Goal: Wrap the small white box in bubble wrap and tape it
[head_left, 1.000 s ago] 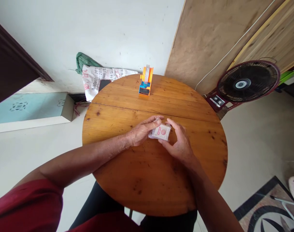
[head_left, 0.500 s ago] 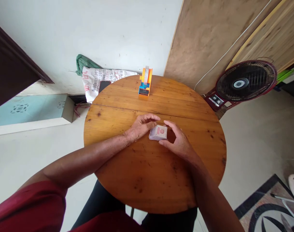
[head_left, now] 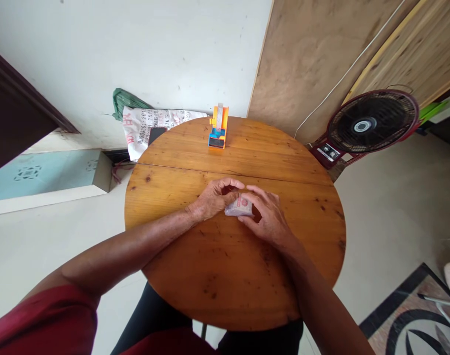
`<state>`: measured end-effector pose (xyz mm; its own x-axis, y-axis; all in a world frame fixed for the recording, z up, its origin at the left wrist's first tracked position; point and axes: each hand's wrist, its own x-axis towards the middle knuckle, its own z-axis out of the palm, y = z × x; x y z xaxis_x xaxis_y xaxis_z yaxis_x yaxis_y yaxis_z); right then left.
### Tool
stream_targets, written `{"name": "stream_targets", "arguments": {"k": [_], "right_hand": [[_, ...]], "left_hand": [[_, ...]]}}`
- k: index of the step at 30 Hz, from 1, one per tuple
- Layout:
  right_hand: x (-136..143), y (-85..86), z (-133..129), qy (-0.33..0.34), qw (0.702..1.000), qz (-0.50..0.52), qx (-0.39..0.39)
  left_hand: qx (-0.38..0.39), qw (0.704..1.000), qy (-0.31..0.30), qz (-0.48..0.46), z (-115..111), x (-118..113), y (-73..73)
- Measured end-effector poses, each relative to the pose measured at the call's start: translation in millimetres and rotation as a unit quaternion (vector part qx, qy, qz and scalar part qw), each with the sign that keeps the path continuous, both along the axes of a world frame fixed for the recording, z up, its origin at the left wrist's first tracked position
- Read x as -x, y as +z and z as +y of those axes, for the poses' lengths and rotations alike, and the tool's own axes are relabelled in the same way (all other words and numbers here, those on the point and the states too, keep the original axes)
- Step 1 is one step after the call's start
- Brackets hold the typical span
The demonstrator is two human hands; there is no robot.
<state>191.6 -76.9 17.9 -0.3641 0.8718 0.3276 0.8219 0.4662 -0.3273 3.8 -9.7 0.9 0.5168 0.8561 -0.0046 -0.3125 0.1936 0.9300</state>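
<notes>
A small box [head_left: 242, 209] in clear plastic wrap, with red print on its pale top, rests on the round wooden table [head_left: 217, 266]. From the left, my left hand [head_left: 215, 198] curves around its far corner, thumb pressed on the wrap and fingers bent behind it. My right hand [head_left: 267, 214] wraps the box from the right, thumb at its near edge and a finger across its top. The fingers cover part of the printed face. Beyond both hands stands an orange and blue tape dispenser [head_left: 218, 129] with a roll of clear tape.
A dark red fan [head_left: 365, 125] stands on the floor to the right of the table. Against the white wall lie a printed white sack [head_left: 136, 129] and a green bag [head_left: 126, 102]. A pale blue box [head_left: 51, 170] is on the floor at left.
My right hand has shifted left, and one of its fingers now reaches over the top of the box. The left hand keeps its place beside the box. The view has tilted slightly.
</notes>
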Motion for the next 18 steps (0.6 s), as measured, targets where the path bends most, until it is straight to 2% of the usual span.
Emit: {"name": "stream_targets", "arguments": {"k": [6,12,18], "right_hand": [[-3.3,2.1,-0.8,-0.005,0.996,0.077,0.040],[-8.4,2.8,0.7,-0.042,0.980,0.115,0.160],[-8.0,-6.4,7.9,-0.034,0.979,0.127,0.154]], "left_hand": [[-0.005,1.000,0.012,0.019,-0.7,1.1,0.9],[-0.024,0.991,0.107,0.071,2.8,4.2,4.9],[-0.019,0.989,0.109,0.094,6.5,3.7,3.5]]}}
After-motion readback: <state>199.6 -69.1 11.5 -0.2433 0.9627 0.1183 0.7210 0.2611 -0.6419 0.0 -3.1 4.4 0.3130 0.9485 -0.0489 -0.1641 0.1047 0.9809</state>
